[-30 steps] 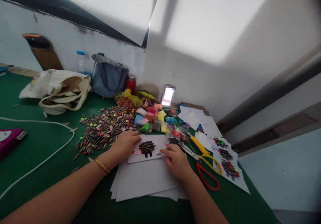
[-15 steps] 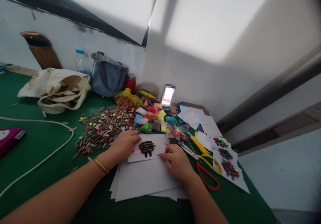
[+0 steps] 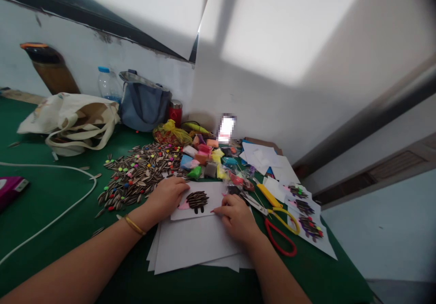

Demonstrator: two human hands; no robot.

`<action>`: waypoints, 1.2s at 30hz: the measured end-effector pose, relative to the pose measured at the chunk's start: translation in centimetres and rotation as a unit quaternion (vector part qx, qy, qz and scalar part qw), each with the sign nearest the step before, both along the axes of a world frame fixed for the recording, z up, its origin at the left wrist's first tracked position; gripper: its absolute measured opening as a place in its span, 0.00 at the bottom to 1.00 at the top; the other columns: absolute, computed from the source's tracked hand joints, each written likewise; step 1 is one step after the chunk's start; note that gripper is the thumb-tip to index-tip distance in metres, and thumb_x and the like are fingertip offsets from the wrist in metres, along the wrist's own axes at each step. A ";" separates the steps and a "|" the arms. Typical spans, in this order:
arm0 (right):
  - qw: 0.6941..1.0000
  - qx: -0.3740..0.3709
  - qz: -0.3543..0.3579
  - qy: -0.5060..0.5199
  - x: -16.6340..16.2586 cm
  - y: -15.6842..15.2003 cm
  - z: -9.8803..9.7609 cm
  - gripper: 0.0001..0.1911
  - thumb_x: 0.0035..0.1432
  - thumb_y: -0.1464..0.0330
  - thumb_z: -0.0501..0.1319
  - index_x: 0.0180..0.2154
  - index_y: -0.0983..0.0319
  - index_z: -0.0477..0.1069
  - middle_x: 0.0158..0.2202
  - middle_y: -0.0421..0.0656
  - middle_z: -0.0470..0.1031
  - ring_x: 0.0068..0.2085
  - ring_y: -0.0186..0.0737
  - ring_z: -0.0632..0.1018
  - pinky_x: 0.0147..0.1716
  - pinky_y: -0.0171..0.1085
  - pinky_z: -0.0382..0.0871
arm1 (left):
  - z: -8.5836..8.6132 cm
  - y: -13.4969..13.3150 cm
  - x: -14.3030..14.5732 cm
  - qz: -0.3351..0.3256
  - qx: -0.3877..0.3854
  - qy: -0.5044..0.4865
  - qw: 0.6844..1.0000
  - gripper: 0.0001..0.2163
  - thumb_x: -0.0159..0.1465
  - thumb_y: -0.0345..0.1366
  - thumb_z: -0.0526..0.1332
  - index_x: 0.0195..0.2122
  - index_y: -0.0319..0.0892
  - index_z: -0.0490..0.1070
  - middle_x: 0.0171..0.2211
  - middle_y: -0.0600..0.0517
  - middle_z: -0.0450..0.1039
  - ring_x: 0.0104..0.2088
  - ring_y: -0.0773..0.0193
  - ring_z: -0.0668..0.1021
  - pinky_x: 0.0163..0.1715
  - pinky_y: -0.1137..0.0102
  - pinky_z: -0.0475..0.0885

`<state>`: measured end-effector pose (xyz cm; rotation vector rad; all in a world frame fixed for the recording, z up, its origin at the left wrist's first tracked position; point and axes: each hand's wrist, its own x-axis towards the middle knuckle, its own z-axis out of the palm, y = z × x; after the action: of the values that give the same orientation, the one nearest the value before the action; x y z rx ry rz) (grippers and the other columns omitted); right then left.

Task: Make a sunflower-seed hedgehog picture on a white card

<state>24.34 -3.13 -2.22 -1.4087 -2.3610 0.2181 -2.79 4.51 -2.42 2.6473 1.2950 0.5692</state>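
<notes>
A small white sheet of paper (image 3: pixel 213 192) lies on a stack of larger white sheets (image 3: pixel 190 247). On it is a hedgehog figure (image 3: pixel 197 201) with sunflower seeds as spines, a pink snout and dark feet. My left hand (image 3: pixel 169 194) grips the small sheet at its left edge, fingers closed and fingertips pointing at the figure. At the right edge, my right hand (image 3: pixel 236 215) holds the same sheet, its index finger stretched along the paper and the others bent. Beside my left hand spreads a pile of sunflower seeds (image 3: pixel 136 174) mixed with coloured balls.
Packets of coloured clay (image 3: pixel 204 158) lie behind the sheet. Right of my right hand are scissors (image 3: pixel 279 236) and a yellow utility knife (image 3: pixel 269 196). Finished seed hedgehogs (image 3: pixel 310 226) on paper lie farther right. A cloth bag (image 3: pixel 81 117), blue bag (image 3: pixel 145 104) and phone (image 3: pixel 226 128) stand behind.
The view has turned slightly, so everything sits a little farther left. Both hands keep their places on the small sheet.
</notes>
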 end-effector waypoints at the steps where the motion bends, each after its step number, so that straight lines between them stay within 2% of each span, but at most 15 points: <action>1: 1.000 0.007 -0.001 0.015 0.1 0.0 -0.1 0.22 0.52 0.81 0.59 0.42 0.53 0.80 0.37 0.43 0.71 0.40 0.41 0.70 0.42 0.39 0.63 | 0.0 0.0 0.0 -0.001 0.000 0.000 1.000 0.13 0.64 0.28 0.56 0.42 0.45 0.79 0.41 0.47 0.77 0.43 0.57 0.76 0.46 0.64 0.69; 5: 0.998 0.035 -0.011 0.052 0.3 0.2 -0.3 0.22 0.52 0.82 0.57 0.44 0.58 0.79 0.38 0.45 0.71 0.42 0.42 0.70 0.44 0.40 0.64 | 0.2 0.0 0.0 -0.004 -0.005 0.001 1.000 0.13 0.65 0.28 0.56 0.43 0.44 0.78 0.42 0.47 0.77 0.43 0.57 0.76 0.46 0.64 0.69; 9: 1.000 0.013 0.000 0.019 0.2 0.2 -0.2 0.24 0.52 0.81 0.58 0.46 0.55 0.79 0.38 0.44 0.71 0.41 0.42 0.70 0.43 0.40 0.64 | 0.2 0.0 0.1 -0.004 -0.001 0.006 1.000 0.12 0.64 0.28 0.56 0.43 0.43 0.79 0.41 0.47 0.77 0.42 0.57 0.76 0.45 0.64 0.69; 14: 1.000 -0.001 0.014 0.014 0.1 0.1 0.1 0.19 0.53 0.80 0.60 0.39 0.54 0.81 0.35 0.43 0.71 0.39 0.41 0.69 0.40 0.39 0.62 | 0.1 0.0 0.0 -0.004 0.002 0.000 1.000 0.13 0.64 0.28 0.56 0.43 0.43 0.79 0.42 0.47 0.77 0.43 0.57 0.76 0.46 0.63 0.69; 18: 1.000 0.003 0.023 0.003 0.1 0.1 0.1 0.23 0.51 0.81 0.60 0.44 0.54 0.80 0.36 0.43 0.71 0.39 0.41 0.69 0.40 0.39 0.62 | 0.1 0.0 0.0 -0.005 0.005 0.002 1.000 0.12 0.64 0.28 0.56 0.43 0.44 0.79 0.41 0.47 0.77 0.42 0.57 0.76 0.45 0.63 0.70; 20: 1.000 0.006 0.025 0.004 0.2 0.1 0.0 0.22 0.51 0.82 0.60 0.43 0.54 0.80 0.36 0.43 0.71 0.39 0.41 0.69 0.40 0.39 0.62 | 0.1 0.0 0.0 -0.005 0.009 -0.001 1.000 0.12 0.64 0.28 0.56 0.42 0.44 0.79 0.41 0.47 0.77 0.42 0.57 0.76 0.45 0.63 0.70; 23: 0.999 0.017 0.025 0.025 0.2 0.0 -0.1 0.21 0.50 0.82 0.59 0.40 0.55 0.80 0.35 0.43 0.71 0.39 0.41 0.70 0.40 0.39 0.63 | 0.1 0.0 0.0 -0.008 0.012 -0.006 1.000 0.12 0.64 0.28 0.57 0.42 0.44 0.79 0.40 0.47 0.77 0.42 0.57 0.76 0.45 0.63 0.70; 28: 0.992 0.063 0.021 0.107 0.7 0.2 -0.4 0.22 0.51 0.82 0.56 0.43 0.60 0.78 0.38 0.45 0.73 0.42 0.42 0.72 0.45 0.40 0.66 | 0.3 0.0 0.0 -0.011 0.005 -0.001 1.000 0.12 0.64 0.27 0.56 0.42 0.43 0.79 0.40 0.47 0.78 0.42 0.56 0.77 0.46 0.62 0.71; 30: 0.987 0.087 0.000 0.132 1.2 0.4 -0.5 0.20 0.53 0.81 0.54 0.43 0.61 0.78 0.39 0.46 0.73 0.43 0.42 0.73 0.45 0.40 0.67 | 0.3 0.0 -0.1 -0.010 0.005 -0.004 1.000 0.13 0.64 0.27 0.56 0.42 0.43 0.79 0.40 0.47 0.78 0.42 0.56 0.77 0.45 0.62 0.71; 32: 0.984 0.105 -0.055 0.134 2.0 0.7 -0.4 0.17 0.56 0.78 0.54 0.42 0.61 0.77 0.40 0.46 0.74 0.43 0.42 0.73 0.45 0.40 0.67 | 0.3 0.0 -0.1 -0.009 0.009 -0.012 1.000 0.13 0.63 0.27 0.56 0.43 0.43 0.79 0.40 0.47 0.78 0.41 0.56 0.77 0.44 0.62 0.71; 36: 0.979 0.066 -0.191 0.034 3.5 0.9 0.2 0.05 0.58 0.71 0.60 0.34 0.61 0.76 0.35 0.44 0.74 0.40 0.43 0.73 0.42 0.39 0.65 | 0.3 -0.1 0.0 0.002 0.012 -0.023 1.000 0.16 0.61 0.24 0.56 0.44 0.42 0.79 0.42 0.46 0.78 0.42 0.56 0.77 0.45 0.62 0.72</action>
<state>27.79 -2.23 -2.05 -1.7200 -1.9621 0.0042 -2.75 4.37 -2.12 2.6337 1.2894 0.6467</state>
